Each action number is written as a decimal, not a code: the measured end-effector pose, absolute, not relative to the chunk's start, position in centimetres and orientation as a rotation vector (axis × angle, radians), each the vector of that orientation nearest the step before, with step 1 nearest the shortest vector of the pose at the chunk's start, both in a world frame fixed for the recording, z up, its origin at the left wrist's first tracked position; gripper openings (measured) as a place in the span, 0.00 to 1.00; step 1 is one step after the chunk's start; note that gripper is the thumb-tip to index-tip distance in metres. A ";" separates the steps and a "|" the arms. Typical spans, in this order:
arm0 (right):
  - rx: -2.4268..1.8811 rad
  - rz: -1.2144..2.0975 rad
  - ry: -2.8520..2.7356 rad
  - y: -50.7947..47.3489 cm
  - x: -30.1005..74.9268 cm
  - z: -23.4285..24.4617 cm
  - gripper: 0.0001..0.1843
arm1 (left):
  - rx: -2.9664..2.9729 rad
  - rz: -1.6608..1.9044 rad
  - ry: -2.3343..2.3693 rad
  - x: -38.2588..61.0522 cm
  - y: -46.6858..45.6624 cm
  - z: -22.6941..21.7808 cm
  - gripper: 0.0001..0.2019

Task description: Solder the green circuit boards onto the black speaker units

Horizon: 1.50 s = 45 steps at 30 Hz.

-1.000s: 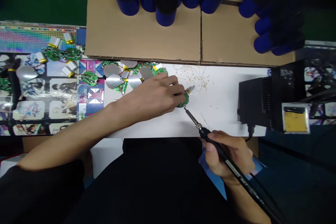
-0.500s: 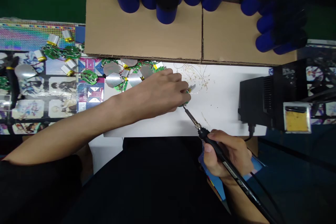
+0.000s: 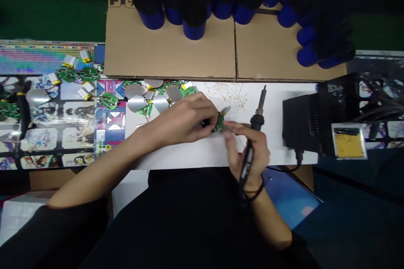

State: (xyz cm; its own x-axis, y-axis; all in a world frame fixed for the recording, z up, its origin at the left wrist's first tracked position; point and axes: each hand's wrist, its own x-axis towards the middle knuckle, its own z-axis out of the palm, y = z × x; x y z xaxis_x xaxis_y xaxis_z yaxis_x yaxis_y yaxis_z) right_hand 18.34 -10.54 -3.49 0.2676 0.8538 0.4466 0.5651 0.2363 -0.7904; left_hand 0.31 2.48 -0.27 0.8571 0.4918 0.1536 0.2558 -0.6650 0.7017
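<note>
My left hand [image 3: 191,118] is closed on the edge of a small green circuit board [image 3: 219,122] above the white work surface. A silver battery with yellow tape [image 3: 226,110] shows just behind that board. From the right, my right hand [image 3: 249,147] keeps a black soldering iron [image 3: 259,120] against its palm, the metal tip pointing up and away from the board. My right thumb and forefinger reach to the board's right edge; blur hides whether they pinch it. Beyond my left hand lies a cluster of green boards with round silver discs [image 3: 137,103].
A cardboard box [image 3: 170,56] bearing several blue cylinders [image 3: 194,29] runs along the back. To the right stand a black soldering station [image 3: 299,122] and a yellow sponge in a tray [image 3: 349,145]. Pliers [image 3: 22,109] and more boards [image 3: 109,101] lie left. Wire scraps litter the white surface.
My right hand has moved up and left to the board, and the soldering iron has swung from pointing at the board to pointing upward. My left hand has shifted slightly left and down.
</note>
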 end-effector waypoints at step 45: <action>-1.439 0.503 -1.223 -15.9 21.6 -0.8 0.10 | 2.567 0.093 0.398 0.7 4.0 1.5 0.09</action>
